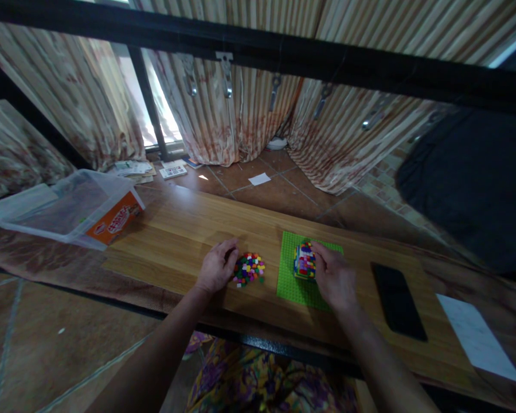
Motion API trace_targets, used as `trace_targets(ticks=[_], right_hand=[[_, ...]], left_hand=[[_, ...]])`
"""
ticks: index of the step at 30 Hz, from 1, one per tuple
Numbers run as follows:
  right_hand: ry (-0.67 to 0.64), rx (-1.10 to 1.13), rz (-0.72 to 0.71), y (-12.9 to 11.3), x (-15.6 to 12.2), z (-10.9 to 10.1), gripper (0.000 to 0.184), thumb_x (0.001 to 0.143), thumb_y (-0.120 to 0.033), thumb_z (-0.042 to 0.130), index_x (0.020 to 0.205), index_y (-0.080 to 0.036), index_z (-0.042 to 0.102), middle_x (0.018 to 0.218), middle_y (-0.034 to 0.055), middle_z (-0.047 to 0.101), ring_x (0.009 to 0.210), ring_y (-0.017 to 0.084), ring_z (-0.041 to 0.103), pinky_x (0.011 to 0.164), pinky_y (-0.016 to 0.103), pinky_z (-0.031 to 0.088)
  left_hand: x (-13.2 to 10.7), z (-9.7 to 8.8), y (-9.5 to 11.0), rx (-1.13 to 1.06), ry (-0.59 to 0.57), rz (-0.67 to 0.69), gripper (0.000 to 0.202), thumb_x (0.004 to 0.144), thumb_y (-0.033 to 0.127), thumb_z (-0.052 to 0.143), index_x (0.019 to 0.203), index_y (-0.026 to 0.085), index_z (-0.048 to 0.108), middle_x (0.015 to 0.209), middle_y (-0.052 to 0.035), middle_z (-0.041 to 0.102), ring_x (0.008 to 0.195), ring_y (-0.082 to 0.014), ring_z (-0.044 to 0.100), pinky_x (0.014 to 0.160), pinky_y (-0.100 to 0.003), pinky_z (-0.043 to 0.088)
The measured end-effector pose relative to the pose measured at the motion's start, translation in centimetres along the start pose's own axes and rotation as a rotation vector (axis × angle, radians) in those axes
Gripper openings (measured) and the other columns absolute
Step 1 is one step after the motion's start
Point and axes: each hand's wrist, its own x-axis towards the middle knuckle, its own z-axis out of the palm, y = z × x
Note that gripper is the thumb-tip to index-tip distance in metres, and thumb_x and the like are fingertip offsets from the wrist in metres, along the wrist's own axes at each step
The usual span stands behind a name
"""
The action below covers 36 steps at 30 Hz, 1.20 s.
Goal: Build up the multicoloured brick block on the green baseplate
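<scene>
A long wooden surface [176, 241] with a smooth, pale grain is seen across the middle of the frame; its near edge is lined by a dark strip. At the centre, a loose heap of small coloured bricks [250, 269] is touched at its left edge by the left hand [217, 267], whose fingers are curled; whether a brick is pinched between them cannot be told. Just right of the heap, a flat, studded green plate [290, 281] is laid square on the wood. A blocky stack of bricks [304, 261] in mixed colours is stood on the plate's upper part, and it is clasped from the right by the right hand [335, 278], with the fingers closed on its side and top.

Bare wood is left open to the left of the heap. Further right, a glossy black phone [398, 298] is laid flat, and a white sheet [477, 338] lies near the lower right edge. At the upper left, a clear plastic box [69, 209] with an orange label is placed. Striped curtains [249, 109] are hung behind.
</scene>
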Motion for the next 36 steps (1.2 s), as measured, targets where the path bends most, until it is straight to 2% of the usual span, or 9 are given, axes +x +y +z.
trace_targets(ticks=[11, 17, 22, 25, 27, 32, 36], right_hand=[[0.004, -0.039, 0.019, 0.4, -0.1, 0.8, 0.037, 0.095, -0.027, 0.037, 0.116, -0.019, 0.066, 0.097, 0.01, 0.071, 0.087, 0.023, 0.064, 0.082, 0.038, 0.05], [0.035, -0.063, -0.032, 0.7, -0.5, 1.4, 0.038, 0.096, -0.025, 0.035, 0.116, -0.018, 0.066, 0.098, 0.0102, 0.071, 0.088, 0.023, 0.064, 0.084, 0.039, 0.051], [0.075, -0.036, -0.037, 0.2, -0.5, 1.0, 0.036, 0.097, -0.026, 0.037, 0.117, -0.017, 0.066, 0.101, 0.0102, 0.073, 0.089, 0.023, 0.067, 0.084, 0.039, 0.053], [0.166, 0.031, -0.038, -1.4, -1.1, 0.3, 0.033, 0.097, -0.027, 0.041, 0.116, -0.018, 0.066, 0.108, 0.0099, 0.072, 0.096, 0.022, 0.067, 0.088, 0.038, 0.052], [0.178, 0.088, -0.044, -3.1, -2.0, 0.1, 0.028, 0.097, -0.028, 0.044, 0.111, -0.018, 0.067, 0.105, 0.0088, 0.072, 0.096, 0.021, 0.067, 0.088, 0.037, 0.052], [-0.051, 0.197, -0.03, -7.7, -4.7, 1.7, 0.021, 0.094, -0.025, 0.049, 0.102, -0.021, 0.068, 0.096, 0.0057, 0.072, 0.088, 0.019, 0.067, 0.082, 0.032, 0.052], [-0.153, 0.155, -0.015, -9.3, -5.7, 4.3, 0.019, 0.09, -0.019, 0.053, 0.102, -0.02, 0.068, 0.095, 0.0062, 0.07, 0.09, 0.021, 0.064, 0.082, 0.033, 0.05]], left_hand=[[-0.1, -0.1, 0.1, 0.002, -0.012, -0.02, 0.03, 0.092, 0.032, 0.045, 0.113, 0.021, 0.063, 0.111, -0.0063, 0.07, 0.105, -0.0206, 0.064, 0.096, -0.036, 0.052], [0.0, 0.1, -0.1, 0.003, -0.025, -0.024, 0.031, 0.092, 0.033, 0.045, 0.114, 0.02, 0.063, 0.112, -0.0065, 0.07, 0.107, -0.021, 0.063, 0.098, -0.037, 0.05], [0.0, 0.2, -0.2, 0.003, -0.019, -0.029, 0.031, 0.092, 0.033, 0.045, 0.113, 0.019, 0.063, 0.111, -0.0075, 0.07, 0.106, -0.0218, 0.063, 0.097, -0.038, 0.05], [0.0, 0.2, -0.2, -0.007, -0.012, -0.024, 0.03, 0.091, 0.032, 0.046, 0.112, 0.02, 0.063, 0.111, -0.0069, 0.07, 0.106, -0.0214, 0.064, 0.097, -0.037, 0.051], [0.0, 0.1, -0.1, -0.011, -0.008, -0.022, 0.029, 0.091, 0.032, 0.046, 0.112, 0.021, 0.064, 0.111, -0.0063, 0.07, 0.106, -0.0208, 0.064, 0.096, -0.036, 0.051], [0.0, 0.1, -0.1, -0.009, -0.008, -0.019, 0.028, 0.091, 0.03, 0.047, 0.112, 0.02, 0.063, 0.11, -0.006, 0.07, 0.104, -0.0201, 0.064, 0.096, -0.035, 0.051], [0.0, 0.2, -0.1, -0.016, 0.002, -0.012, 0.028, 0.091, 0.029, 0.048, 0.113, 0.021, 0.063, 0.108, -0.0056, 0.071, 0.103, -0.0195, 0.065, 0.095, -0.034, 0.051]])
